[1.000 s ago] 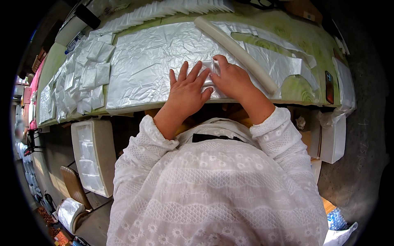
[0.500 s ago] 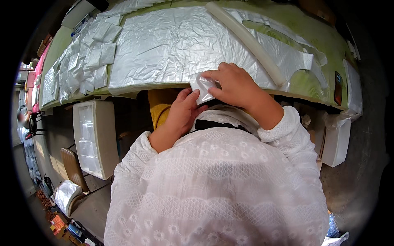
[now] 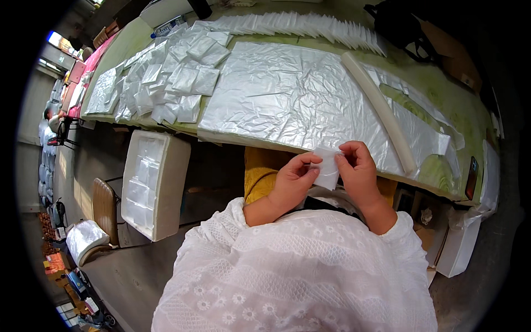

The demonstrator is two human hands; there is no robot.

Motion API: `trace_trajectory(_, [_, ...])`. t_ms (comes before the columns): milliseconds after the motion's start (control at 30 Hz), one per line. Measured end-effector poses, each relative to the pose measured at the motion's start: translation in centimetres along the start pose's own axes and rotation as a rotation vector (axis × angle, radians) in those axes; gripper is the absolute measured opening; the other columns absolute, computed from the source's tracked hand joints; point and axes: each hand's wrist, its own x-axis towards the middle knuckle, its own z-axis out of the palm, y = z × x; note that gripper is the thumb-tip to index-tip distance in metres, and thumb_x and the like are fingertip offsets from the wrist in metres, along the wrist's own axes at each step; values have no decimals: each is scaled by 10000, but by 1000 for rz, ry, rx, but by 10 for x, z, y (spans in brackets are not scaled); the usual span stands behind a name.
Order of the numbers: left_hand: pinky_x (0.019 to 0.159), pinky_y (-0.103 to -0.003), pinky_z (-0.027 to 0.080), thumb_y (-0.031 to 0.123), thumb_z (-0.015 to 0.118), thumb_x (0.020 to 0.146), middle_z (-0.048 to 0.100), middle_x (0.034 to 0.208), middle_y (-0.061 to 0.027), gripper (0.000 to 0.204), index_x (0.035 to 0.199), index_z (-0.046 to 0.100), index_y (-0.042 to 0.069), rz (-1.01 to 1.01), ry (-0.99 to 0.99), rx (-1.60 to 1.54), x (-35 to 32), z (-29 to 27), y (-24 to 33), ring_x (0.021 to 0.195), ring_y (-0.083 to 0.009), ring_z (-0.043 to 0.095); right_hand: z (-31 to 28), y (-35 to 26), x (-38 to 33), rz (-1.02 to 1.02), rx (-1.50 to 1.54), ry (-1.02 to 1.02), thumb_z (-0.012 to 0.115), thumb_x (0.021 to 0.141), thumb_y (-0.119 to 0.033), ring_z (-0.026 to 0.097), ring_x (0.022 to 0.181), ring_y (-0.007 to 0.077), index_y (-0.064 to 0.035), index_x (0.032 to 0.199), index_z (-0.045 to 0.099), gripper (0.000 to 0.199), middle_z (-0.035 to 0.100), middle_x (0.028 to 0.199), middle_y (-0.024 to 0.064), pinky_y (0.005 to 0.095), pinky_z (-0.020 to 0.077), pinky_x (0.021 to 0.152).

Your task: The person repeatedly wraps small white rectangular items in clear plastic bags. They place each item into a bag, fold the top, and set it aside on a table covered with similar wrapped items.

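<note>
Between my two hands is a small folded square of thin whitish plastic film (image 3: pixel 327 172), held up just off the table's near edge. My left hand (image 3: pixel 292 181) pinches its left side between thumb and fingers. On the opposite side my right hand (image 3: pixel 359 170) grips the upper right corner, thumb in front. Beyond them a wide stack of flat, crinkled plastic sheets (image 3: pixel 276 94) covers the middle of the table. To its left lies a loose heap of similar folded plastic squares (image 3: pixel 185 77).
A long pale tube (image 3: pixel 381 113) lies across the sheets at right. A phone (image 3: pixel 472 177) rests near the table's right end. Folded packets (image 3: pixel 298 25) stand in a row at the back. An open white foam box (image 3: pixel 176 188) of packets stands below, beside a chair (image 3: pixel 104 213).
My view has shifted, so the table sits lower and farther right. My right hand has moved from over the packet's top to its right side; both hands still hold it.
</note>
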Motion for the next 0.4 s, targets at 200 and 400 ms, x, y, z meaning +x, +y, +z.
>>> trace_trajectory(200, [907, -228, 466, -49, 578, 978, 628, 1219, 3, 347, 1305, 643, 48, 114, 84, 315, 11, -27, 32, 1037, -68, 568, 4, 4, 12, -35, 136, 28, 609, 972, 5, 569, 801, 67, -49, 1097, 590, 138, 633, 979, 12, 228, 495, 733])
trace_trajectory(400, [1015, -249, 424, -41, 517, 953, 564, 1344, -98, 410, 1324, 648, 76, 410, 354, 637, 87, -180, 128, 1229, -162, 548, -20, 21, 7, -8, 133, 55, 586, 983, -3, 571, 823, 66, -83, 1114, 584, 154, 649, 1014, 21, 195, 487, 737])
